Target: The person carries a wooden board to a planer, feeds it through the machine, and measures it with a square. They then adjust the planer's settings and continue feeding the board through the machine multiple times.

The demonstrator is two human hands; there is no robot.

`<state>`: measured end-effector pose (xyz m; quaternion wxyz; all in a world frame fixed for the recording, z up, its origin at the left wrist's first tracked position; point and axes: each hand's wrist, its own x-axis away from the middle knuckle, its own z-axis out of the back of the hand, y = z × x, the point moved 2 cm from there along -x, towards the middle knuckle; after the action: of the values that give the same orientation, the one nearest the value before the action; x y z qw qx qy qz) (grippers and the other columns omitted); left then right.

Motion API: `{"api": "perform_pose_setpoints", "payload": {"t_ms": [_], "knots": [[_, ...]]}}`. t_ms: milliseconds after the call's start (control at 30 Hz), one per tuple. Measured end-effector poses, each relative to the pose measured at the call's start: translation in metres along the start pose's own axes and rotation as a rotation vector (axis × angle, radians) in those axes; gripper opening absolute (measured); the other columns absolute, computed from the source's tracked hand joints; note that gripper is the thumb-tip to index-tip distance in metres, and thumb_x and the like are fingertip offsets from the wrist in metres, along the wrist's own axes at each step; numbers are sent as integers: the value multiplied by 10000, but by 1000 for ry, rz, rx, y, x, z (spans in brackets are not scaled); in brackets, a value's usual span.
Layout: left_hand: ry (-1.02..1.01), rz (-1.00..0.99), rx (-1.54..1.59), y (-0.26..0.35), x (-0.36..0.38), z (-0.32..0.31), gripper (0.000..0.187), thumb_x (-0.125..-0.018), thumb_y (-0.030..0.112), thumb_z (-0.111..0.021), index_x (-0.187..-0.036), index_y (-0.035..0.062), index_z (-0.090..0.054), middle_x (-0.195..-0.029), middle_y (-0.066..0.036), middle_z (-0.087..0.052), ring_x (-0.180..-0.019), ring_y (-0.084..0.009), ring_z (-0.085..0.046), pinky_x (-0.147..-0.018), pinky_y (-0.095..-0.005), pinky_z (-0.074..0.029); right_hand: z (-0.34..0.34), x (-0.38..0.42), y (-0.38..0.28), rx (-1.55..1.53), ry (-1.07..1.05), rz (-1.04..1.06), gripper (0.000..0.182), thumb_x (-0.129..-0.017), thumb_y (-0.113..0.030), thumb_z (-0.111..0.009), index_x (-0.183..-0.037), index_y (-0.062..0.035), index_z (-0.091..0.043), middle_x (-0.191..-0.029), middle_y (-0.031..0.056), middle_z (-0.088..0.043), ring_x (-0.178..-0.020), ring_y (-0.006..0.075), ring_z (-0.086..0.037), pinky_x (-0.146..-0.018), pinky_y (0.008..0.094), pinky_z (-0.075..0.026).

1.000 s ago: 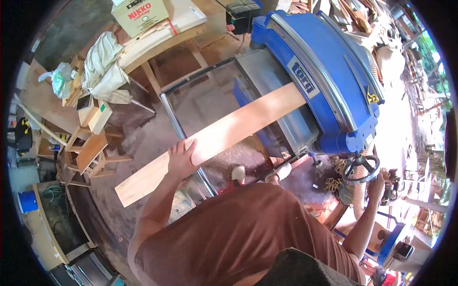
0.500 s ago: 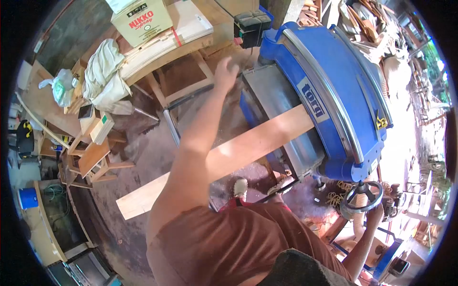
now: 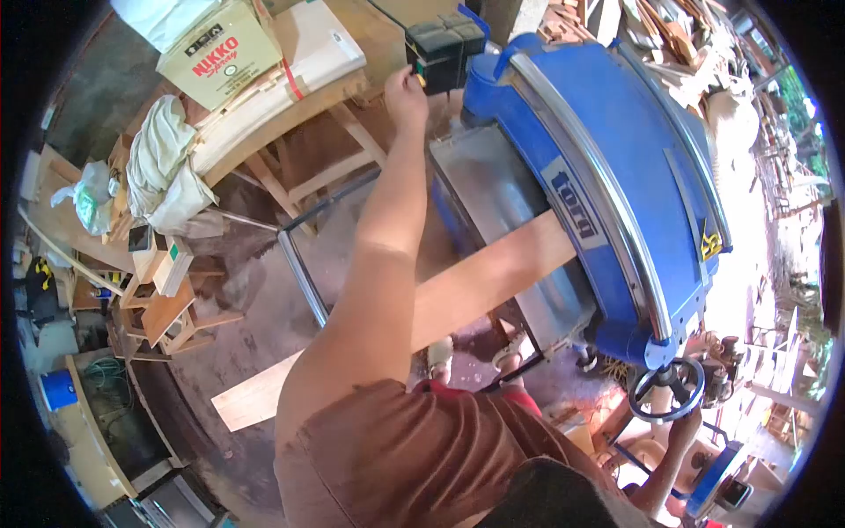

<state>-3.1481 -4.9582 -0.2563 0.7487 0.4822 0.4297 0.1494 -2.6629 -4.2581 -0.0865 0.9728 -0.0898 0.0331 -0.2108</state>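
My left hand (image 3: 407, 92) is raised beside the dark switch box (image 3: 447, 48) on the blue machine, fingers bent in at its front; what they touch is too small to tell. At the lower right, my right hand (image 3: 686, 422) grips the rim of the round handwheel (image 3: 666, 390). A long pale board (image 3: 488, 277) lies on the metal bed (image 3: 502, 180) of the blue planer (image 3: 607, 132), one end under its hood. My left arm crosses over the board's middle.
A workbench (image 3: 264, 141) at the upper left holds a carton (image 3: 220, 57), flat boards and a crumpled cloth (image 3: 160, 167). Below it is a small wooden frame (image 3: 180, 317). A metal stand (image 3: 304, 277) rises left of the planer. Scrap wood (image 3: 678, 44) is piled behind.
My left hand has moved up and left to the switch box, and its fingers have curled. My right hand stays at the handwheel. The view has shifted slightly.
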Motion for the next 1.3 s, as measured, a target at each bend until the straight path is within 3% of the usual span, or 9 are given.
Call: {"api": "perform_pose_setpoints", "payload": {"t_ms": [100,200,267,367,467,600,767,1000,1300], "knots": [[-13,-169,-6,5,6,-9,282,-806,67,-602,-1071,18,-686,-1238,-239,-594,-1178,-380,-535,-1032,-432,-395,0,-2,-1,62,-25,-46,310,-843,-124,-572,-1126,-10,-629,-999,201,-687,-957,356,-659,-819,412,-495],[-158,150,16,-6,-1,-15,433,-840,1,-521,-1260,37,-622,-1324,-168,-571,-1176,-277,-562,-1029,-344,-395,2,-5,1,140,-98,-148,298,-854,-122,-557,-1118,-6,-633,-1013,207,-678,-971,353,-651,-818,414,-491],[-540,246,198,-19,-14,2,468,-856,37,-566,-1324,28,-558,-1205,-89,-601,-1071,-174,-559,-936,-274,-420,-3,-6,22,128,-40,129,265,-885,-198,-494,-1031,-17,-621,-935,260,-648,-893,463,-614,-719,509,-481],[-508,-217,-265,31,20,78,508,-903,241,-624,-1332,11,-478,-1397,-232,-439,-1314,-342,-421,-1109,-390,-305,-18,-14,57,210,-62,-27,247,-865,-169,-496,-1002,-16,-633,-902,274,-639,-880,463,-609,-734,533,-466],[-851,-149,-184,69,116,183,701,-819,292,-741,-1377,4,-430,-1428,-226,-432,-1321,-342,-424,-1095,-406,-330,-6,-6,21,155,-6,-9,238,-861,-121,-522,-1044,-44,-654,-919,241,-664,-877,440,-626,-736,507,-476],[-1163,-139,-752,127,249,355,958,-633,467,-832,-1422,112,-422,-1528,-255,-249,-1416,-427,-234,-1123,-600,-192,10,6,-20,152,36,-82,198,-876,-133,-533,-1004,-27,-642,-933,246,-655,-893,442,-621,-753,492,-475],[-1030,-156,-979,108,309,460,982,-581,400,-857,-1430,176,-419,-1451,-230,-316,-1355,-420,-308,-1072,-674,-204,9,5,-13,155,54,-60,206,-878,-207,-558,-991,-55,-639,-925,241,-652,-890,441,-621,-749,503,-475],[-1046,-341,-673,106,298,427,974,-504,278,-866,-1389,126,-489,-1297,-212,-401,-1171,-405,-416,-978,-520,-364,-7,1,22,159,91,-88,249,-831,-224,-660,-1062,-131,-649,-942,209,-684,-919,386,-660,-767,484,-505],[-920,-490,-621,115,307,338,933,-505,317,-861,-1364,202,-518,-1310,-226,-407,-1133,-438,-441,-963,-535,-365,-3,29,-8,172,79,-80,334,-815,-153,-651,-1147,-192,-643,-962,221,-684,-933,400,-655,-792,488,-501]]}}
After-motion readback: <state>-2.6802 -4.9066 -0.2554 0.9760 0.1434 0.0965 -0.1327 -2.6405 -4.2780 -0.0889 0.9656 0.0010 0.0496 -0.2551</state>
